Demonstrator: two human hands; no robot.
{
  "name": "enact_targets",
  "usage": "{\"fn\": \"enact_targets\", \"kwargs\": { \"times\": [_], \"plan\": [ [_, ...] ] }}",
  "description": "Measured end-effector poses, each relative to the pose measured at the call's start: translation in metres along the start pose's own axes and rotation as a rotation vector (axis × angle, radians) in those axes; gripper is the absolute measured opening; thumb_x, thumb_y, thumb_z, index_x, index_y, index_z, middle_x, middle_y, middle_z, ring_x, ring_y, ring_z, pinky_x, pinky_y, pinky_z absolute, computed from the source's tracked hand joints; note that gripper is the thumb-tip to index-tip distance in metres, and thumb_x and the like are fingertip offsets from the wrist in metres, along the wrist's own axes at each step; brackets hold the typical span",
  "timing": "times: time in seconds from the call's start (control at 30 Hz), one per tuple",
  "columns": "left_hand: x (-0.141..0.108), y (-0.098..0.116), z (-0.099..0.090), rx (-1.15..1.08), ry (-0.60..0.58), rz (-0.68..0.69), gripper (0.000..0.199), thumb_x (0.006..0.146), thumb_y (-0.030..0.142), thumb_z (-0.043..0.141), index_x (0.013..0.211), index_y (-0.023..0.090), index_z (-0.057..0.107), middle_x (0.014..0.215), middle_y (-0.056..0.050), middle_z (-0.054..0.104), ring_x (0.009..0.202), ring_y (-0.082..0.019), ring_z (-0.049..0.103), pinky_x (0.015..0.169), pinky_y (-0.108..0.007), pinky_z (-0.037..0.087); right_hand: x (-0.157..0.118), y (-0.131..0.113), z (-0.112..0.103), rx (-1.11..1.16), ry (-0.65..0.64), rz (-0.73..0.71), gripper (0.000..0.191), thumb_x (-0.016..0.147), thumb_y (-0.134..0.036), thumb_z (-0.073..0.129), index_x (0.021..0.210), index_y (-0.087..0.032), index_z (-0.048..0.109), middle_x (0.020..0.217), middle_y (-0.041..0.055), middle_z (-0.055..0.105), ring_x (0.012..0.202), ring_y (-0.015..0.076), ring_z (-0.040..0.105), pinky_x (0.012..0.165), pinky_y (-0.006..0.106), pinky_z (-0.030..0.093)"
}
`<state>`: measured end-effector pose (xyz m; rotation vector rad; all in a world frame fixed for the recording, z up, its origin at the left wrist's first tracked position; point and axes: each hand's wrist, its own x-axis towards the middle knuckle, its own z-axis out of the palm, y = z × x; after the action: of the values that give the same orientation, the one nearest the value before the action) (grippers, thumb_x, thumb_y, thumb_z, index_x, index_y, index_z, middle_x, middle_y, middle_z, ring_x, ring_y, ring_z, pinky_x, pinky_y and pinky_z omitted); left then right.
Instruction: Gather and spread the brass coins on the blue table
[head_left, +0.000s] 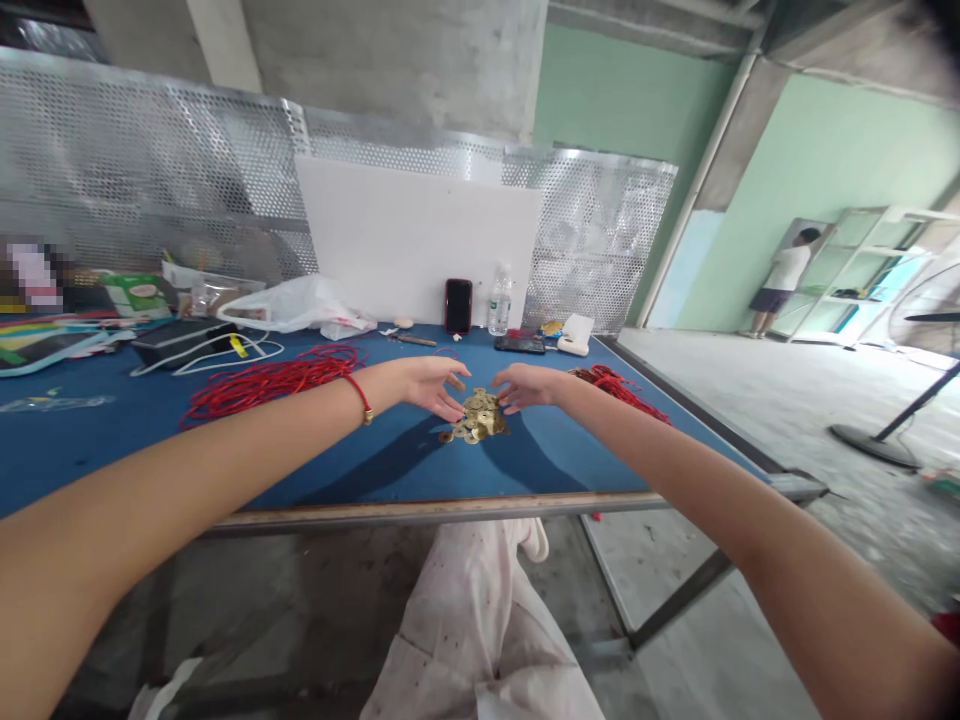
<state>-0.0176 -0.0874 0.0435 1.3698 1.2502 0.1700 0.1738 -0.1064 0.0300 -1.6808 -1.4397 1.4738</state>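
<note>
A small heap of brass-coloured coins with holes lies on the blue table top. At its left edge is my left hand, its fingers curved and apart. My right hand is at the heap's right side, with fingers bent and spread towards the coins. I see nothing held in either hand. A bundle of red cord lies behind my left forearm, and a second red cord bundle lies beyond my right forearm.
Along the back stand a dark phone, clear plastic bottles, a black flat device and a white plastic bag. A black case with white cable sits at left. A person stands near white shelves far right.
</note>
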Motion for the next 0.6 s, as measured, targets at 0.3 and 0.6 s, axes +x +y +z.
{"fn": "enact_targets", "kwargs": {
  "times": [0.3,0.6],
  "plan": [
    [-0.039,-0.044,-0.035,-0.271,-0.055,-0.018,0.062,0.076,0.038,0.06,0.127,0.009,0.04,0.109,-0.027,0.061,0.106,-0.036,0.062,0.092,-0.043,0.049,-0.04,0.024,-0.033,0.071,-0.079,-0.037,0.014,0.08,-0.022,0.063,0.089,-0.015,0.057,0.087,0.0088,0.062,0.075,0.0164,0.063,0.076,0.034,0.055],
    [-0.048,-0.045,-0.001,-0.451,-0.105,0.051,0.065,0.083,0.032,0.056,0.136,0.005,0.03,0.114,-0.027,0.058,0.101,-0.034,0.065,0.092,-0.041,0.05,-0.063,0.037,-0.001,0.301,-0.132,0.02,0.013,0.082,-0.024,0.058,0.092,-0.015,0.057,0.084,0.0099,0.065,0.074,0.0175,0.067,0.08,0.035,0.055]
  ]
}}
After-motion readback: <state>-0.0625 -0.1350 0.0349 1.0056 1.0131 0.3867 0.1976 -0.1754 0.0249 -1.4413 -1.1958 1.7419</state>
